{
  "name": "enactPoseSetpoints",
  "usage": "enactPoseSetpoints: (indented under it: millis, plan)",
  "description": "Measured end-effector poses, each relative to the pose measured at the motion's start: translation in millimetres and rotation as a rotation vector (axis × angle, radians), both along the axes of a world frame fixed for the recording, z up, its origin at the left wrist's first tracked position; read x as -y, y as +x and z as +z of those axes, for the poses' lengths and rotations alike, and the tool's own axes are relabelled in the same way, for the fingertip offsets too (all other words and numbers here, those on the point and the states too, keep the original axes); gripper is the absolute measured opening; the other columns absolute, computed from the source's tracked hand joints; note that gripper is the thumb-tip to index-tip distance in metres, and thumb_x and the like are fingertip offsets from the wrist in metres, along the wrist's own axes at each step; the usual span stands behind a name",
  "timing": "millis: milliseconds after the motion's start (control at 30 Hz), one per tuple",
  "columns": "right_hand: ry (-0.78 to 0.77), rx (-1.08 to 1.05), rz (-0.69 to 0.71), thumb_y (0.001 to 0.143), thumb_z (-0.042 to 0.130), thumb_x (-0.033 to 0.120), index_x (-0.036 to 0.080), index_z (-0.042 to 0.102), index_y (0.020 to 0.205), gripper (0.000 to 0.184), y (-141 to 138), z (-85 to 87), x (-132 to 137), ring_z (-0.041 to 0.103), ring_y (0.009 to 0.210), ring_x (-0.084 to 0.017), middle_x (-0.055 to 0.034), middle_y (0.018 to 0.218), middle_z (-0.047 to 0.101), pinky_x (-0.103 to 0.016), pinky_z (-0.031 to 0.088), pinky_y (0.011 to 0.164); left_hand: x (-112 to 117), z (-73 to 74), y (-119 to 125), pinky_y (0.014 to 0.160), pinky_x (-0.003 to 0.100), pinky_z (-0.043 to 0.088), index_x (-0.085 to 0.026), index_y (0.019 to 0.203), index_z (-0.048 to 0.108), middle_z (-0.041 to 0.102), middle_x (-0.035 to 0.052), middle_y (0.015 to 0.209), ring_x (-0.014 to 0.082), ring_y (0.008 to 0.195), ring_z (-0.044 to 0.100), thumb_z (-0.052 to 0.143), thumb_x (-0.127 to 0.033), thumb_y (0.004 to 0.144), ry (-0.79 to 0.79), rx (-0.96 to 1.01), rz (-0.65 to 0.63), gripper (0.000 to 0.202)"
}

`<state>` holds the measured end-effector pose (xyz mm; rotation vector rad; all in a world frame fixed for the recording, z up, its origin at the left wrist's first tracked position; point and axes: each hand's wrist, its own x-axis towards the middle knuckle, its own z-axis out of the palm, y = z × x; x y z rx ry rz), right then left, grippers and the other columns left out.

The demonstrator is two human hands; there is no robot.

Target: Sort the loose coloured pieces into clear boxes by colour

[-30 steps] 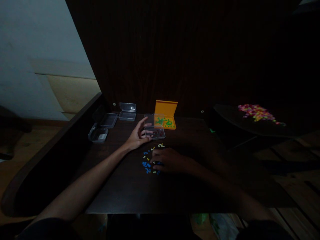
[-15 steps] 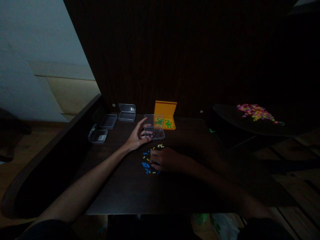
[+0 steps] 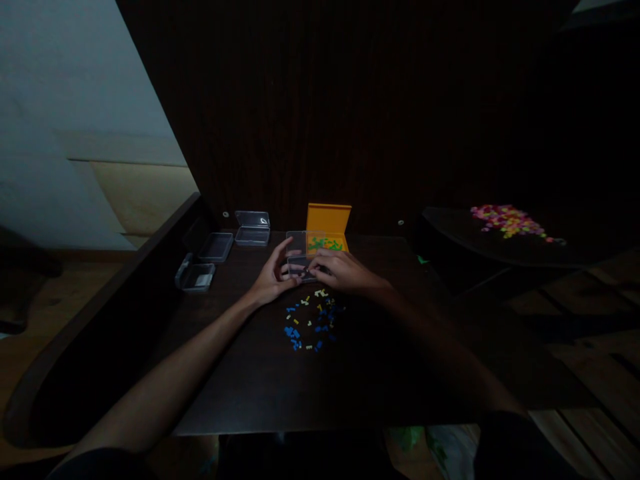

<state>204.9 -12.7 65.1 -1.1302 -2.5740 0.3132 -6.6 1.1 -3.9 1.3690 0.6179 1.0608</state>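
Dark wooden desk (image 3: 240,373): spreads beneath both my hands.
Left hand (image 3: 270,277): fingers spread around the left end of the clear hinged case (image 3: 303,260).
Right hand (image 3: 343,272): fingertips bunched over that case; whether they pinch a piece, I cannot tell.
Orange case (image 3: 327,219): lid up, just behind, green pieces (image 3: 319,244) inside.
Clear case's handling: probably light, stiff, slippery; best steadied by its side walls.
Blue and yellow bricks (image 3: 292,332): loose nearer me; likely hard, featherlight, best nipped by opposite sides.
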Motion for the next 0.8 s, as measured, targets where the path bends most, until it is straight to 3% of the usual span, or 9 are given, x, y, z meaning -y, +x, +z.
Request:
enactPoseSetpoints:
  millis: [200, 333, 567, 800]
  plan:
    - [-0.085, 0.09, 0.074, 0.089, 0.057, 0.02, 0.018, 0.072, 0.096, 0.017, 0.8, 1.7, 5.9, 0.058, 0.081, -0.015, -0.0043, 0.092, 0.067, -0.025, 0.04, 0.073, -1.7, -1.4, -0.5, 0.085, 0.037, 0.057, -0.034, 0.146, 0.03, 0.044, 0.0135, 0.14, 0.0191, 0.099, 0.064, 0.084, -0.021, 0.064, 0.008, -0.003, 0.02, 0.099]
    - [-0.156, 0.237, 0.059, 0.088, 0.057, 0.021, 0.023, 0.073, 0.105, 0.023, 1.2, 1.5, 8.6, 0.058, 0.072, -0.013, -0.0019, 0.083, 0.069, -0.024, 0.037, 0.066, -3.8, -3.3, 0.0, 0.086, 0.037, 0.057, -0.034, 0.147, 0.029, 0.045, 0.0129, 0.139, 0.019, 0.099, 0.063, 0.083, -0.021, 0.065, 0.033, 0.011, 0.083, 0.099]
    - [-0.126, 0.329, -0.003, 0.09, 0.06, 0.038, 0.022, 0.06, 0.13, 0.043, -2.9, -12.1, 5.1, 0.062, 0.09, -0.02, -0.0078, 0.098, 0.069, -0.029, 0.043, 0.077, -6.7, -2.5, 0.7, 0.09, 0.04, 0.056, -0.036, 0.147, 0.026, 0.044, 0.0105, 0.138, 0.0193, 0.101, 0.063, 0.086, -0.026, 0.061, 0.027, 0.016, 0.217, 0.106]
    - [-0.12, 0.361, -0.039, 0.093, 0.056, 0.041, 0.021, 0.056, 0.134, 0.045, -13.5, -24.8, 3.0, 0.061, 0.103, -0.026, -0.0129, 0.121, 0.061, -0.036, 0.046, 0.084, -9.2, -3.2, -1.5, 0.093, 0.041, 0.055, -0.038, 0.146, 0.026, 0.043, 0.0103, 0.139, 0.0188, 0.101, 0.063, 0.086, -0.031, 0.063, 0.05, 0.039, 0.284, 0.103]
